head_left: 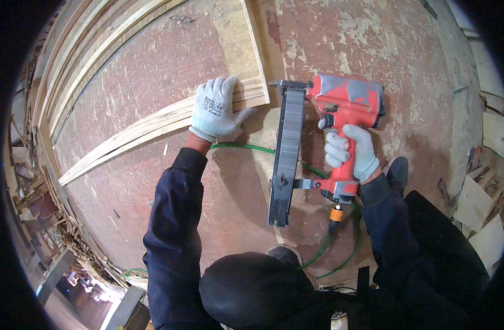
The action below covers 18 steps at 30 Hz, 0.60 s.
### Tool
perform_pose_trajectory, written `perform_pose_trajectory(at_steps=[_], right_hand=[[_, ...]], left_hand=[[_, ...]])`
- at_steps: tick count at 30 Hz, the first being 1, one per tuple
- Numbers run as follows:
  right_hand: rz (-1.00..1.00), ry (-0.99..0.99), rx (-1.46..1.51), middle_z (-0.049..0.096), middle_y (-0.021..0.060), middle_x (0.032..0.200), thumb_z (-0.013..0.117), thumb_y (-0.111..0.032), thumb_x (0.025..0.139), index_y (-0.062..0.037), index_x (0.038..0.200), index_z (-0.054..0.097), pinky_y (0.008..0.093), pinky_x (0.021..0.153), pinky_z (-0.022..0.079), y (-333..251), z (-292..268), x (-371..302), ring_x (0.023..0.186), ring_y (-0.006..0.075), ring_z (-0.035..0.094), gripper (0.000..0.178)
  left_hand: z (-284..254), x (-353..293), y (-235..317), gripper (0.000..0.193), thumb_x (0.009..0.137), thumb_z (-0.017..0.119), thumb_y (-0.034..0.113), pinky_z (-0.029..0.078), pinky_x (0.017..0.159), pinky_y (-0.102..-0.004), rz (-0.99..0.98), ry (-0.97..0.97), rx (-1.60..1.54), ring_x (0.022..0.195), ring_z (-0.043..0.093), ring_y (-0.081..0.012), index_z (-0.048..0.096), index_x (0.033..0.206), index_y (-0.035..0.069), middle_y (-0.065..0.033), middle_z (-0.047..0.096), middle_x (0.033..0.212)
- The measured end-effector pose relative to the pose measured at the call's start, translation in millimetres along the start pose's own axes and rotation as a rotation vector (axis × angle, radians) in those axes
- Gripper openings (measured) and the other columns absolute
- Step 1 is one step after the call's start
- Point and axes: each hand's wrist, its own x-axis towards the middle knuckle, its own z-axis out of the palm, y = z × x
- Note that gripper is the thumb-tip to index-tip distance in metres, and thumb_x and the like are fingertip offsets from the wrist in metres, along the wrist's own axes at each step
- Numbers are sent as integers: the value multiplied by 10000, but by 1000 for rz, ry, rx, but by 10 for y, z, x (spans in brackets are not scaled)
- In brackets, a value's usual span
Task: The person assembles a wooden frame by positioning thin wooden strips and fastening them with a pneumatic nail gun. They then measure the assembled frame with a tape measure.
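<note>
My left hand (215, 108), in a pale grey work glove, lies across a bundle of long wooden strips (158, 122); its fingers curl over their far edge and its thumb points right. My right hand (357, 152), gloved alike, is closed round the handle of a red and grey pneumatic nail gun (348, 99). The gun's long dark magazine (286, 148) runs toward me. Its nose points left, at or very close to a thin upright wooden strip (257, 52) that meets the bundle's right end. I cannot tell whether they touch.
A worn reddish work surface (125, 181) lies under everything. A green air hose (241, 145) passes beneath the gun and joins its handle end. More long strips (92, 52) curve along the far left. Wood scraps (76, 236) lie at the left; pale boards (477, 203) at the right.
</note>
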Motion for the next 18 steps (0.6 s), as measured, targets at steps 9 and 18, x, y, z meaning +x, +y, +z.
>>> perform_pose_trajectory(at_steps=[9,18], right_hand=[[33,-44,-18,402,-54,628,574,-377,955,-149,740,461,298,538,353,24,-33,-6,522,109,410,333],[40,-6,21,426,-68,652,584,-346,951,-102,915,535,295,549,375,56,-20,-54,530,101,423,252]], left_hand=[[12,-18,-4,713,780,791,514,422,901,-452,0,0,17,1005,565,-341,540,1274,67,-135,582,1085],[-10,-2,1,690,773,792,525,416,897,-455,-1,4,11,983,560,-345,549,1233,73,-136,578,1056]])
